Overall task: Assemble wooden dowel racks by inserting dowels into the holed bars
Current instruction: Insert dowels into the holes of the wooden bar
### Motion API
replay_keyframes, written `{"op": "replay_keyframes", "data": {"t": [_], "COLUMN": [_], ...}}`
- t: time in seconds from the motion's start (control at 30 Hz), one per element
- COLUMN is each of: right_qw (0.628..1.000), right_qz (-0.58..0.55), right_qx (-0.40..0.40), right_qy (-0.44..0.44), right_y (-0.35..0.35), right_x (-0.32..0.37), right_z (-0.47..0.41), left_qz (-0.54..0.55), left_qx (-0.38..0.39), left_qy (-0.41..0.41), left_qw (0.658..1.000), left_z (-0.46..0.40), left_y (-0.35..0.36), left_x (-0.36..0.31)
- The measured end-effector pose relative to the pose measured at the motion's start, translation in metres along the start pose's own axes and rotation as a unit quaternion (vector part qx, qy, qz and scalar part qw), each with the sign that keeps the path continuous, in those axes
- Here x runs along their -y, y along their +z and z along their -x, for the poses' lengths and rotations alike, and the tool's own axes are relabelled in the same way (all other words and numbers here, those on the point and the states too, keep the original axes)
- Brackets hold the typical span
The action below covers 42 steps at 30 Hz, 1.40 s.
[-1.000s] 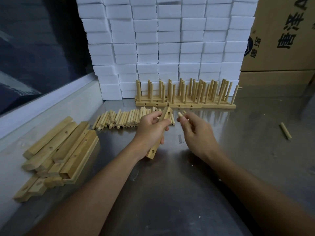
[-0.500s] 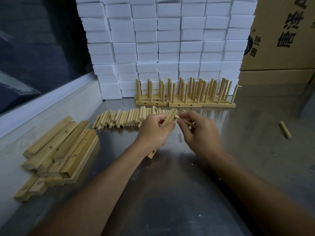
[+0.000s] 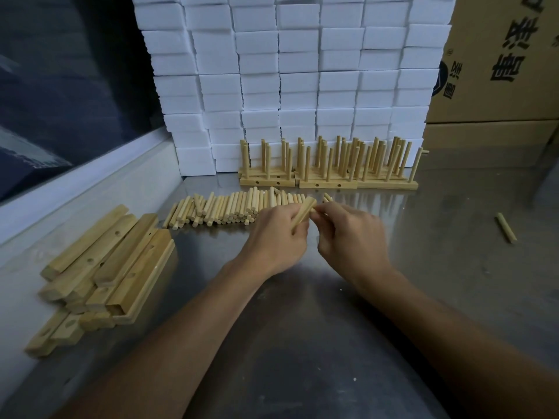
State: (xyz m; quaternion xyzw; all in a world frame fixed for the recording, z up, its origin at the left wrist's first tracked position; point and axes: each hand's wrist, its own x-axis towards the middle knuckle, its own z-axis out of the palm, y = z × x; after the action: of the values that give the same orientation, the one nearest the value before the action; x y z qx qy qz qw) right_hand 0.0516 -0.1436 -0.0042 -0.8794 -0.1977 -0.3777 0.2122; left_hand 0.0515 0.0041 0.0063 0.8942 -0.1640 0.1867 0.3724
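Wooden racks (image 3: 328,173) beyond loose dowels (image 3: 230,208)

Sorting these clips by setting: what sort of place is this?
Probably a small workshop or packing bench: a metal worktable, stacked white foam blocks, printed cardboard cartons, and batches of holed bars.

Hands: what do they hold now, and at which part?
Left hand grips a holed bar around its middle. Right hand pinches something at the bar's top end; it is hidden.
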Motion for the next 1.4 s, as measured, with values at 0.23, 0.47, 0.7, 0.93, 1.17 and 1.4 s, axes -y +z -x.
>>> {"op": "replay_keyframes", "data": {"t": [0.23,0.47,0.7,0.93,1.17,1.4], "right_qw": [0.983,0.919,0.976,0.886,0.894,0.924], "right_qz": [-0.091,-0.267,-0.105,-0.326,-0.319,-0.294], "right_qx": [0.056,0.117,0.048,0.175,0.122,-0.004], "right_qy": [0.150,0.266,0.185,0.280,0.289,0.246], "right_y": [0.004,-0.003,-0.001,-0.009,-0.014,-0.011], "right_x": [0.007,0.006,0.007,0.000,-0.015,-0.027], "right_z": [-0.003,-0.010,-0.016,-0.026,-0.022,-0.018], "left_qz": [-0.060,-0.095,-0.102,-0.151,-0.033,0.189], "left_qx": [-0.003,0.003,-0.032,-0.040,0.025,-0.029], "left_qy": [0.044,0.063,0.079,0.111,0.039,-0.113], "left_qw": [0.997,0.994,0.991,0.981,0.998,0.975], "left_z": [0.003,0.003,-0.003,0.001,-0.002,-0.004], "left_y": [-0.001,-0.005,-0.010,-0.011,-0.001,0.005], "left_x": [-0.002,-0.007,-0.018,-0.010,-0.009,-0.007]}}
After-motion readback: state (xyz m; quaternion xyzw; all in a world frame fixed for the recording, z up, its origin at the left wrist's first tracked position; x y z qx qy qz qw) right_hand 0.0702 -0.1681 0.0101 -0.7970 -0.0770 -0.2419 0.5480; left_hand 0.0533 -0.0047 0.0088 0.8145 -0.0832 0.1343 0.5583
